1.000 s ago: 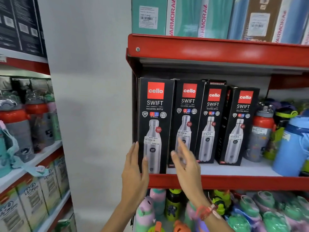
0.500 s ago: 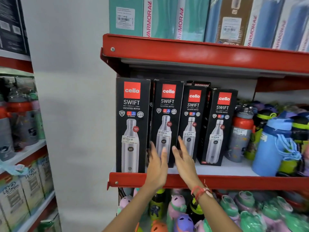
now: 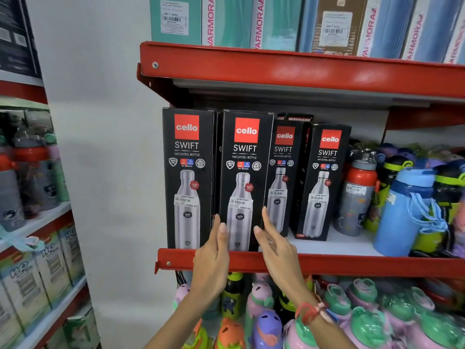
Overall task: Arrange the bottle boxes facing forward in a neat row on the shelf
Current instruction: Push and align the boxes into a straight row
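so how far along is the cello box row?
Done: the leftmost box stands at the shelf lip, facing forward. In hand: left hand and right hand flank the second box, now at the front too. Left: third box and fourth box sit further back.

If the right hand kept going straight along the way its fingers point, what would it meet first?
Most likely the right edge of the second Cello box, where the right hand has its fingers aimed up and inward. The third Cello box sits just behind; depth is unclear, so contact may already exist.
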Motion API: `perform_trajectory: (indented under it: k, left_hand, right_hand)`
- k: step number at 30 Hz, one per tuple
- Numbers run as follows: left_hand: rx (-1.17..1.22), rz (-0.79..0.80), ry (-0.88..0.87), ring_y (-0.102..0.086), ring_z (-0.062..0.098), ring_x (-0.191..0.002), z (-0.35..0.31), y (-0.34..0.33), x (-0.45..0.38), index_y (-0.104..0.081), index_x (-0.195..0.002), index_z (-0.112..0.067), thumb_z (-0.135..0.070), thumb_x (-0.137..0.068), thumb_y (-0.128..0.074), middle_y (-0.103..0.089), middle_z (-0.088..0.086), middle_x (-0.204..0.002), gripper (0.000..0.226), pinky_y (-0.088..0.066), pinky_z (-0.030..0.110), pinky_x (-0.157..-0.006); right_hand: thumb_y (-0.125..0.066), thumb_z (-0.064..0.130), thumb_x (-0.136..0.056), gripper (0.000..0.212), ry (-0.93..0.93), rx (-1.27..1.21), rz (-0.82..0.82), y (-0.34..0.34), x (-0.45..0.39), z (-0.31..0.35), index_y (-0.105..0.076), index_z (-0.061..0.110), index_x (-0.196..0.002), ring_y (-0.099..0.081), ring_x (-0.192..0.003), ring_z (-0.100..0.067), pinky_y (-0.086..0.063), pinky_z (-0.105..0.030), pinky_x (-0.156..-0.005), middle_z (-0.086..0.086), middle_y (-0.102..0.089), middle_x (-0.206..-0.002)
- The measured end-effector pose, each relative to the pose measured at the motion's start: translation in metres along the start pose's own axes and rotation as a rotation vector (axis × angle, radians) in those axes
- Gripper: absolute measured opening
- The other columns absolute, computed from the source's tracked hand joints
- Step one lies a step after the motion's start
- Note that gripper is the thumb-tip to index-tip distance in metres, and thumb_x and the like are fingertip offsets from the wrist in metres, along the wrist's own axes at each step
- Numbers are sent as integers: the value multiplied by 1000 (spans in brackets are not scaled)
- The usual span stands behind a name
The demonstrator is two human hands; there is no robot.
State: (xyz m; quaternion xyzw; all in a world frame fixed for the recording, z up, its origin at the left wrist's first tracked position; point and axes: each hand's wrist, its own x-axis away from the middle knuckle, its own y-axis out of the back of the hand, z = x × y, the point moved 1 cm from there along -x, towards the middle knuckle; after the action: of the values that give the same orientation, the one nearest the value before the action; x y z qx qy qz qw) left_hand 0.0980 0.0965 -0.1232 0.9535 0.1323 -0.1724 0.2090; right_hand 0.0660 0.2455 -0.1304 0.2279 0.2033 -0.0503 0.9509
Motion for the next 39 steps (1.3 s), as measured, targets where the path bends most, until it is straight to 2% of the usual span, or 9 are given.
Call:
perform_trajectory:
  k: [3, 5, 7, 10, 12, 17, 25, 30, 39]
  left_hand:
    - [-12, -8, -12, -51, 7, -54, -1, -1, 0, -20, -149, -33, -60, -88, -16, -47, -3, -52, 67, -48, 31, -70]
    - [-77, -38, -22, -61, 15, -101, 1, -7, 1, -20, -150, -30, -55, -93, -20, -65, 3, -109, 63, -44, 35, -95]
    - [-145, -145, -131, -42, 14, -130, -1, -14, 4, -25, -148, -27, -50, -98, -24, -40, 0, -143, 56, -33, 28, -105]
    - [-49, -167, -331, -45, 3, -123, -16, -31, 5, -42, -137, -25, -38, -98, -30, -45, -8, -131, 43, -38, 25, -105]
    - [55, 16, -314, -48, 1, -123, -27, -54, 2, -43, -136, -25, -38, -99, -32, -52, -8, -132, 41, -39, 29, -107]
    - [169, 272, 11, -6, 13, -149, -41, -112, -17, 3, -152, -19, -54, -95, -25, -3, 0, -163, 73, -6, 31, -119]
    - [125, 175, 196, -38, 35, -138, -49, -128, -50, 8, -151, -28, -53, -97, -15, -31, 11, -157, 64, -30, 41, -110]
    - [30, 132, 172, -40, 39, -135, -44, -130, -46, 2, -152, -28, -54, -96, -15, -38, 16, -152, 64, -32, 45, -107]
    - [-79, 92, 46, -39, 34, -137, -42, -113, -4, -2, -153, -25, -57, -94, -13, -41, 11, -151, 68, -30, 45, -110]
  right_hand:
    - [-45, 50, -94, 51, 19, 8, -5, 2, 1, 1, -26, 55, -141, -58, -93, 6, -39, 4, -72, 15, -66, -96]
    - [-45, 50, -94, 48, 31, 15, -26, 6, 0, 1, -30, 56, -139, -63, -80, 2, -42, -5, -72, 20, -62, -81]
    - [-46, 46, -95, 44, 42, 11, -98, 15, -5, -2, -37, 51, -137, -64, -76, 3, -44, -9, -68, 21, -63, -82]
    - [-45, 38, -97, 40, 8, -5, -212, 33, -15, -11, -50, 34, -137, -57, -64, 2, -39, -10, -60, 15, -62, -85]
    - [-44, 35, -99, 40, -89, -66, -207, 45, -25, -23, -53, 23, -136, -63, -100, -10, -39, -14, -79, 5, -65, -108]
    - [-39, 40, -100, 50, -267, -157, -38, 54, -48, -49, -38, 19, -145, -33, -141, -18, -24, -35, -117, -1, -38, -153]
    - [-29, 45, -100, 56, -255, -88, 104, 52, -66, -44, -7, 38, -152, -27, -145, -20, -21, -38, -116, 6, -24, -159]
    - [-29, 49, -99, 57, -177, 92, 99, 54, -56, -41, -3, 44, -150, -52, -125, -27, -40, -37, -98, -7, -56, -139]
    - [-34, 49, -99, 54, -144, 71, 57, 72, -13, -40, -17, 42, -149, -35, -140, -19, -28, -29, -104, 1, -42, -150]
